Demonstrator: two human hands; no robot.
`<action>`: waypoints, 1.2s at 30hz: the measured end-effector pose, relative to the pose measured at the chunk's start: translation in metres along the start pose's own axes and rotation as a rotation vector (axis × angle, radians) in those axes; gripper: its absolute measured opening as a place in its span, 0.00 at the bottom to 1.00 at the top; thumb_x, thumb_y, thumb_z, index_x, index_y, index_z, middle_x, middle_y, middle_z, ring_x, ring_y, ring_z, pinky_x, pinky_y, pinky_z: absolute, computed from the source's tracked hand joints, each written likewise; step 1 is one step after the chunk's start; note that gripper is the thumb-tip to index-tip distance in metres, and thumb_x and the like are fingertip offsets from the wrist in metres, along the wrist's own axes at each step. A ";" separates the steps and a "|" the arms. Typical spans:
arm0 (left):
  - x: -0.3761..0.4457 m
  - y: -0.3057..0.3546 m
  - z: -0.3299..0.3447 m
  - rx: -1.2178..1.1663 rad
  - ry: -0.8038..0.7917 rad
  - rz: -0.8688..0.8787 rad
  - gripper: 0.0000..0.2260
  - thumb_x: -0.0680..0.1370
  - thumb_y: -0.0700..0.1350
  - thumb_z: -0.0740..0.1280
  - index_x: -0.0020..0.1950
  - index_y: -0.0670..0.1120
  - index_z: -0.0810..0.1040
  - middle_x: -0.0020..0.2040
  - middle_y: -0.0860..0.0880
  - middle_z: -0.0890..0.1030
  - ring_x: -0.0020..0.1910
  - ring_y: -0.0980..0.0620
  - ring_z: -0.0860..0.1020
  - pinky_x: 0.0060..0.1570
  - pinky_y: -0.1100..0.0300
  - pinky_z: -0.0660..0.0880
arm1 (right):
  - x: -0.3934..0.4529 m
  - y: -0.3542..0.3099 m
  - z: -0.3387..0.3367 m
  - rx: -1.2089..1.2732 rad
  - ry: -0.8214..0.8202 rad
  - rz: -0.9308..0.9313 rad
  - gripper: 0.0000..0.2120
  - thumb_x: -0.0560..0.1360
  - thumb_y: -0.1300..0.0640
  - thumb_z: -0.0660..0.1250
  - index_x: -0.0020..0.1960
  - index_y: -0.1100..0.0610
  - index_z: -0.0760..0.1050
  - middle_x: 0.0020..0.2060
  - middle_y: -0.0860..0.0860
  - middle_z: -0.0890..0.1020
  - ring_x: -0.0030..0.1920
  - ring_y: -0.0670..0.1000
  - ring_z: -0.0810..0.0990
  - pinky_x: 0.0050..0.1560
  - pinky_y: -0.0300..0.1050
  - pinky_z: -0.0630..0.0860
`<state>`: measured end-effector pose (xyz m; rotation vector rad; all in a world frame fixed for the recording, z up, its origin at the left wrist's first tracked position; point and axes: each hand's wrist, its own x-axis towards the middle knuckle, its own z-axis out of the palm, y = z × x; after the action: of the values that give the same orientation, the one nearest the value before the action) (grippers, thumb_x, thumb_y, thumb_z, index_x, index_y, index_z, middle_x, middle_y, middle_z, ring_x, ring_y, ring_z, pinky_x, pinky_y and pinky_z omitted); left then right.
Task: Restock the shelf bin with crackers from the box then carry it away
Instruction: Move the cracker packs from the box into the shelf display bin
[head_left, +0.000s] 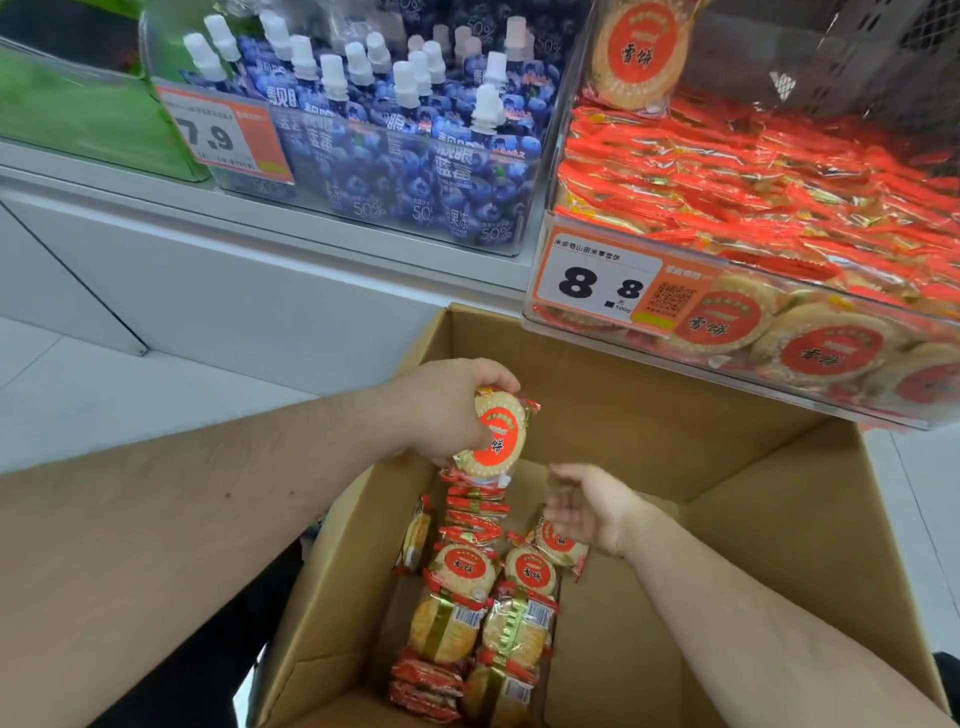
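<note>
An open cardboard box (727, 467) stands on the floor below the shelf. Several red-and-cream cracker packs (467, 571) lie along its bottom. My left hand (441, 410) grips a stack of cracker packs (498, 441) over the box's far end, fingers curled round the top one. My right hand (587, 504) hovers just right of that stack, palm turned toward it, fingers relaxed and holding nothing. The clear shelf bin (571, 322) at the upper right is heaped with the same crackers and carries an 8.8 price tag (597, 280).
A clear bin of blue blueberry pouches (415, 156) with white caps sits left of the cracker bin, tagged 7.9. A green-tinted bin (78, 114) is at the far left. White shelf base and pale floor tiles (104, 395) lie left of the box.
</note>
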<state>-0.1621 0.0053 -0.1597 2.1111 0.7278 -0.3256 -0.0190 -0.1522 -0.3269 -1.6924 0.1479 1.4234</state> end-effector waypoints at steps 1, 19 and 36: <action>0.002 -0.001 -0.001 0.092 -0.002 0.014 0.26 0.76 0.39 0.71 0.69 0.60 0.69 0.65 0.52 0.73 0.57 0.50 0.76 0.36 0.62 0.80 | 0.007 0.013 0.002 -0.159 0.103 0.086 0.10 0.77 0.51 0.64 0.50 0.58 0.74 0.36 0.53 0.77 0.35 0.51 0.77 0.38 0.43 0.73; 0.005 0.002 -0.023 0.083 -0.099 0.085 0.30 0.74 0.36 0.70 0.70 0.60 0.69 0.65 0.53 0.74 0.59 0.52 0.76 0.53 0.54 0.80 | -0.038 -0.002 0.006 -0.382 -0.133 -0.007 0.08 0.72 0.59 0.74 0.49 0.57 0.78 0.42 0.53 0.86 0.40 0.49 0.82 0.41 0.43 0.77; -0.046 0.067 -0.021 -0.233 -0.257 0.384 0.33 0.63 0.32 0.71 0.66 0.53 0.72 0.58 0.46 0.82 0.57 0.43 0.80 0.55 0.47 0.79 | -0.236 -0.085 -0.004 -0.255 0.046 -0.777 0.18 0.59 0.60 0.77 0.45 0.61 0.75 0.40 0.58 0.86 0.41 0.56 0.85 0.47 0.52 0.82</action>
<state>-0.1585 -0.0266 -0.0818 1.8912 0.1922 -0.2782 -0.0445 -0.2063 -0.0833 -1.7054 -0.6291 0.8335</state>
